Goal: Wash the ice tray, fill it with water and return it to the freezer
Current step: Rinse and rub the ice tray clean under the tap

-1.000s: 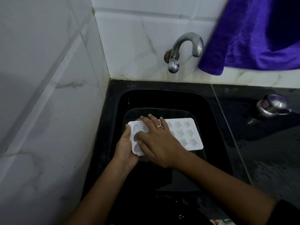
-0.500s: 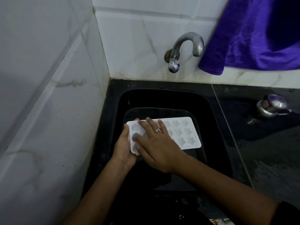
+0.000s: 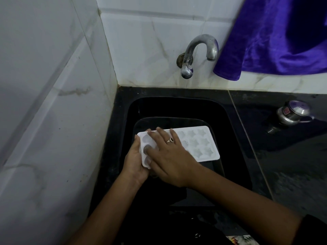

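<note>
A white ice tray (image 3: 200,144) with star-shaped cells is held level over the black sink (image 3: 178,106). My left hand (image 3: 134,160) grips the tray's left short end from the side and below. My right hand (image 3: 169,156), with a ring on one finger, lies flat on top of the tray's left half, fingers spread and pressed into the cells. The cells under that hand are hidden. No water runs from the metal tap (image 3: 198,53) on the tiled wall above.
A purple cloth (image 3: 276,38) hangs at the upper right, close to the tap's spout. A small steel pot with a lid (image 3: 292,114) stands on the black counter (image 3: 292,165) right of the sink. White marble-look tiled walls close in on the left and behind.
My right hand's fingers have shifted a little over the left cells of the tray. The tray has stayed nearly in place over the sink, and the left hand's hold is the same.
</note>
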### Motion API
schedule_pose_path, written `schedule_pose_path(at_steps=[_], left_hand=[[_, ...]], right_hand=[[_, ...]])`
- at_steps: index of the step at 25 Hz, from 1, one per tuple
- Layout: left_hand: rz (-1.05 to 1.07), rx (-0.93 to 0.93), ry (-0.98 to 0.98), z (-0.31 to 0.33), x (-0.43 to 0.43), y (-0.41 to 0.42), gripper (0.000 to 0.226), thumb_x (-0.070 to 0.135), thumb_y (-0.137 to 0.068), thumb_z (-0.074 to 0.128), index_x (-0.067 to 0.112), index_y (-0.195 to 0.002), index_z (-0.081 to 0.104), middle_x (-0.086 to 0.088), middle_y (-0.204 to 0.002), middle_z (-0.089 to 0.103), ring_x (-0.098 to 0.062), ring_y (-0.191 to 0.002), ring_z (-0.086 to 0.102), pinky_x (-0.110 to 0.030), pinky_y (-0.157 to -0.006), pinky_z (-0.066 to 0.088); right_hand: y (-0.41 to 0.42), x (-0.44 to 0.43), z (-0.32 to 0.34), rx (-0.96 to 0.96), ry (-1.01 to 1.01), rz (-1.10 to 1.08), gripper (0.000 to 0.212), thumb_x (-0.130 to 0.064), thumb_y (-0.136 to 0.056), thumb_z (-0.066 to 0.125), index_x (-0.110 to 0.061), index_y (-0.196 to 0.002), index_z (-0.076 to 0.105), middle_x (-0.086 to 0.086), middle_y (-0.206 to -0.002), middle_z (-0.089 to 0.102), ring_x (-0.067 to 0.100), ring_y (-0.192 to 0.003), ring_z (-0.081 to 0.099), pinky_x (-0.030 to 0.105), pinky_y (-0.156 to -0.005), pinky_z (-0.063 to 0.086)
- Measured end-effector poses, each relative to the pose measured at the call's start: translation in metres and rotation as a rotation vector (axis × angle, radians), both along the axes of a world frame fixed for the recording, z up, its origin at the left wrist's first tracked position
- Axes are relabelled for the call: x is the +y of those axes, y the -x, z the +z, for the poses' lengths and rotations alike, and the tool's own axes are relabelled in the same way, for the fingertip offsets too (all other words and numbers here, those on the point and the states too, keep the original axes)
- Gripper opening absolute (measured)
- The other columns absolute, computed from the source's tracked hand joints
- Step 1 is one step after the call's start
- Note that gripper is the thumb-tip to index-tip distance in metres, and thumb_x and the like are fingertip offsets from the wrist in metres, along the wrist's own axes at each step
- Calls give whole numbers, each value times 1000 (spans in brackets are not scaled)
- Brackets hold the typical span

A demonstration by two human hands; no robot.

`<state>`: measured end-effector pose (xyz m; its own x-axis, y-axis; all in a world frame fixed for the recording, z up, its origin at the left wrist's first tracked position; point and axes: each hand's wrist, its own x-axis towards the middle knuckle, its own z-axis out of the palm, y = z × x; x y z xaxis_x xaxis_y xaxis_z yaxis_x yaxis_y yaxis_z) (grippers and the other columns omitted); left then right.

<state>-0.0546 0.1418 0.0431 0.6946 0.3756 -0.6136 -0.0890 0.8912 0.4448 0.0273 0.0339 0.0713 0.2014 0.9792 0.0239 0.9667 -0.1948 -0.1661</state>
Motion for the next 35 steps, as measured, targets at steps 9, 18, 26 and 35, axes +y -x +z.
schedule_pose_path(at_steps=[9, 18, 26, 35], left_hand=[[-21, 27, -5, -2, 0, -1, 65, 60, -104, 38, 9, -136, 63, -21, -128, 71, -37, -119, 69, -54, -109, 48], [-30, 32, 13, 0, -3, -1, 63, 60, -105, 39, 10, -133, 64, -20, -124, 73, -35, -111, 74, -51, -106, 51], [-9, -9, 5, -3, 1, -2, 61, 58, -106, 37, 12, -134, 65, -18, -125, 73, -33, -111, 74, -51, -109, 48], [8, 19, -20, -6, 8, -1, 60, 60, -106, 35, 16, -125, 71, -18, -123, 74, -33, -108, 74, -52, -100, 53]], right_hand=[[-4, -4, 6, 43, -6, -67, 44, -48, -105, 28, -29, -122, 64, 12, -165, 29, 34, -157, 16, 64, -124, 12], [4, -1, 5, 48, -19, -65, 43, -44, -105, 30, -20, -117, 64, 15, -163, 32, 35, -156, 19, 63, -123, 14], [4, -4, -2, 8, 5, -35, 44, -43, -106, 31, -20, -130, 61, 16, -164, 30, 37, -156, 18, 63, -124, 13], [-2, -7, 1, 21, -4, -66, 43, -44, -106, 31, -28, -134, 59, 16, -164, 30, 39, -155, 18, 64, -124, 13]])
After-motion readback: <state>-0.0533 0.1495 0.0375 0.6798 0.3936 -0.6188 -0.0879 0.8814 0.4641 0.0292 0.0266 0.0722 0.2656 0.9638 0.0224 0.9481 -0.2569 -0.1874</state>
